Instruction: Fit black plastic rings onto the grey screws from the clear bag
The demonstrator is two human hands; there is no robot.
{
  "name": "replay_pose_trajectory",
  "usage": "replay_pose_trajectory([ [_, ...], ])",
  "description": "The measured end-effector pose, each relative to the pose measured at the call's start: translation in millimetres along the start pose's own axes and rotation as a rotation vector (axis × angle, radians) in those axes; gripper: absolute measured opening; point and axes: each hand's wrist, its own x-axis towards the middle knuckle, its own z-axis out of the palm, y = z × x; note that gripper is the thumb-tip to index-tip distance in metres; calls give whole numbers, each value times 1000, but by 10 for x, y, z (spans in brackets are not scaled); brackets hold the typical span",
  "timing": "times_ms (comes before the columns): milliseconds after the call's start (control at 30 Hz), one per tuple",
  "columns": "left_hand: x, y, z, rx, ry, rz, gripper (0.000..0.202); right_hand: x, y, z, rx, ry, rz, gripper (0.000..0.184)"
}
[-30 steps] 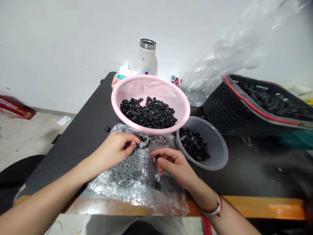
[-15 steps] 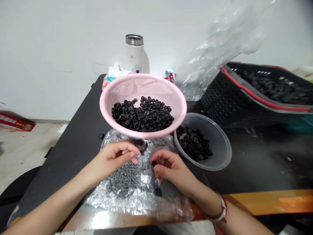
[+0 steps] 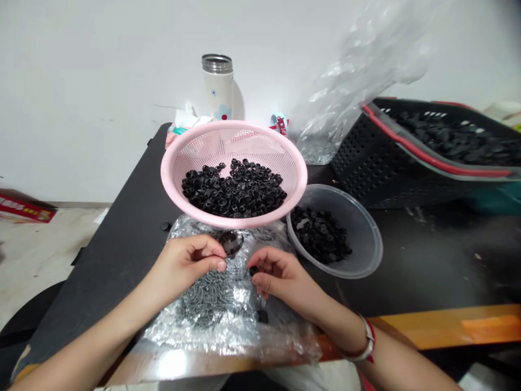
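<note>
- The right hand [image 3: 280, 274] is pinching a small black piece [image 3: 254, 270] between its thumb and first finger, and it holds the piece up just over the bag.
- The left hand [image 3: 185, 260] is curled, with its fingers close together. It is right beside a round dark disc [image 3: 230, 243]. I cannot tell if the left hand is holding anything.
- The two hands are near each other, but they do not touch.
- The work in the hands is small and careful, done with the fingertips right above a pile of gray screws [image 3: 203, 300].
- The screws lie in a heap on a shiny clear plastic bag [image 3: 240, 334], under the hands.
- One more black piece [image 3: 262, 316] sits on the bag, near the screws.
- A pink strainer basket [image 3: 163, 174] sits just past the hands, and it is tilted. It is full of black rings [image 3: 234, 190].
- A clear bowl [image 3: 366, 255] sits to the right of the basket, with more black pieces [image 3: 319, 233] in it.
- A black holed crate [image 3: 358, 163] with a red edge is behind the bowl, and it is full of black pieces too.
- All of this is on a black table [image 3: 122, 179].
- A white bottle [image 3: 217, 92] with a steel top stands behind the basket.
- A band [image 3: 368, 342] is on the right wrist.
</note>
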Motion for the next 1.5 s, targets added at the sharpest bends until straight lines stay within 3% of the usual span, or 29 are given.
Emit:
replay_pose_trajectory([
  [133, -10, 21, -6, -69, 24, -23, 14, 3, 3, 1, -5, 1, -12, 25],
  [367, -69, 70, 65, -553, -55, -187, 21, -4, 5, 3, 13, -8, 0, 27],
  [467, -77, 75, 93, -635, -101, -258, 27, -4, 2, 2, 55, -14, 4, 27],
  [767, -115, 29, 148, -591, -172, -134, 16, -14, -12, 25, 46, 7, -11, 25],
  [1200, -224, 7, 246, -366, -170, 92, 8, -32, 75, 148, 108, -42, 49, 34],
  [1500, -217, 48, 253, -198, -61, 183, 6, -62, 27, 159, 162, -59, 82, 36],
])
